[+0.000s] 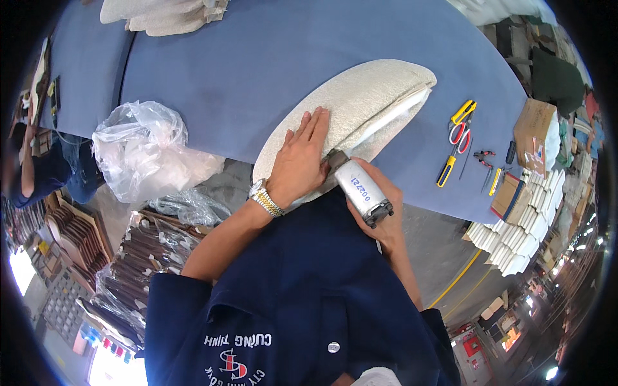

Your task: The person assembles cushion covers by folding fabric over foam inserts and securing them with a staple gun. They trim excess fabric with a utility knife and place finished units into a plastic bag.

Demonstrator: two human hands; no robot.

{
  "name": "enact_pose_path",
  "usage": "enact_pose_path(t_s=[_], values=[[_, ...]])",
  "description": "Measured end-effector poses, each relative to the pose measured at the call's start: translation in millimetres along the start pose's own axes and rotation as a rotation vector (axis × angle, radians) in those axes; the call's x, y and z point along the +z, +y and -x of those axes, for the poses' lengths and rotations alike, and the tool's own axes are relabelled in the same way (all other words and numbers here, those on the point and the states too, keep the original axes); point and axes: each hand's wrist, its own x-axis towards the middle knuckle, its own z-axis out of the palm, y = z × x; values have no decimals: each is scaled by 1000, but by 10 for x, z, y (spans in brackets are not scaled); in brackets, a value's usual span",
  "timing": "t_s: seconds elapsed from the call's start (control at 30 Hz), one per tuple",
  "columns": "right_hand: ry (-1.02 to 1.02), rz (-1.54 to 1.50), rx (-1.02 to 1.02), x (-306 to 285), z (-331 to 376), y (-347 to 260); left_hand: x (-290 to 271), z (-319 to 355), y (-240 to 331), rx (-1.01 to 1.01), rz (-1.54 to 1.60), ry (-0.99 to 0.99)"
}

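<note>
A curved pad covered in cream fabric [360, 87] lies across the near edge of the blue-grey table. Its cover has an opening along the right side, where white material shows. My left hand [298, 159] presses on the pad with its fingers stretched out; its thumb is partly hidden beside the tool. In my right hand [393, 201] is a silver and black staple gun [360, 185], gripped around its body. The staple gun's nose meets the pad's edge close to my left thumb, and the exact contact spot is hidden.
On the table's right lie scissors [459, 136], a yellow-handled tool [463, 112], pliers [484, 156] and a cardboard box [534, 136]. Stacked white pieces [515, 225] stand beyond. Clear plastic bags [141, 151] hang over the left edge. Folded cream covers [164, 14] lie at the back.
</note>
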Motion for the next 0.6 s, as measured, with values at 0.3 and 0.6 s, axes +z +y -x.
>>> enact_pose_path(t_s=[0.3,0.6], values=[[-35,-30,141,64,-66,-200,31,-16,-35,-12,-16,-16],[45,-42,-57,156,-74,-46,-350,40,-566,140,474,-301]])
